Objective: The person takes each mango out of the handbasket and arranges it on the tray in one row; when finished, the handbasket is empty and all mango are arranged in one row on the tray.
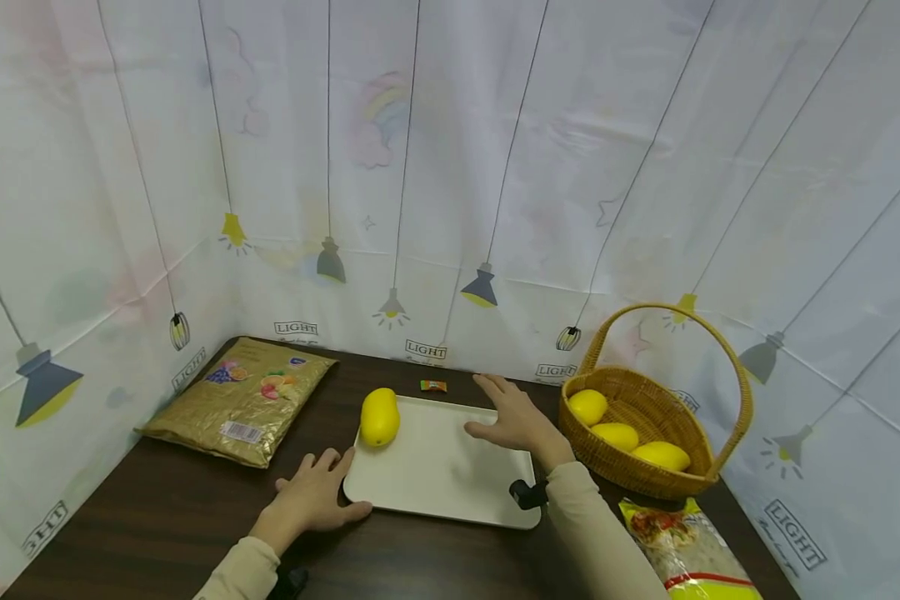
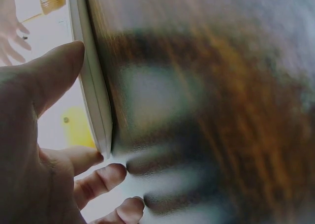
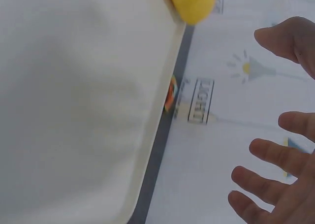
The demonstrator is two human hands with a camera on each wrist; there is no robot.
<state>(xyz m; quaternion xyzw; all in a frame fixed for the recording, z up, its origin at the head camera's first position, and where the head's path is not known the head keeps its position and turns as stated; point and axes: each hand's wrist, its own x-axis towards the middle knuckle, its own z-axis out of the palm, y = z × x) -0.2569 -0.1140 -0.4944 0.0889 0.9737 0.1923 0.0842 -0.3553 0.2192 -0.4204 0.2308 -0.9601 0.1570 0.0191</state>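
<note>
A white rectangular tray (image 1: 442, 471) lies on the dark table, with a yellow mango-like fruit (image 1: 379, 418) at its far left corner. My left hand (image 1: 311, 496) is at the tray's near left edge, its thumb against the rim in the left wrist view and its other fingers spread along the corner and table. Over the tray's right side hovers my right hand (image 1: 521, 421), fingers spread and holding nothing. The right wrist view shows those fingers (image 3: 280, 157) apart from one another, with the tray surface (image 3: 74, 111) beside them.
Right of the tray stands a wicker basket (image 1: 630, 473) with a tall handle and three yellow fruits. A gold bag (image 1: 277, 392) lies at the left, and a clear printed food bag (image 1: 693, 550) at the near right. Behind the tray is a small wrapped candy (image 1: 433, 386).
</note>
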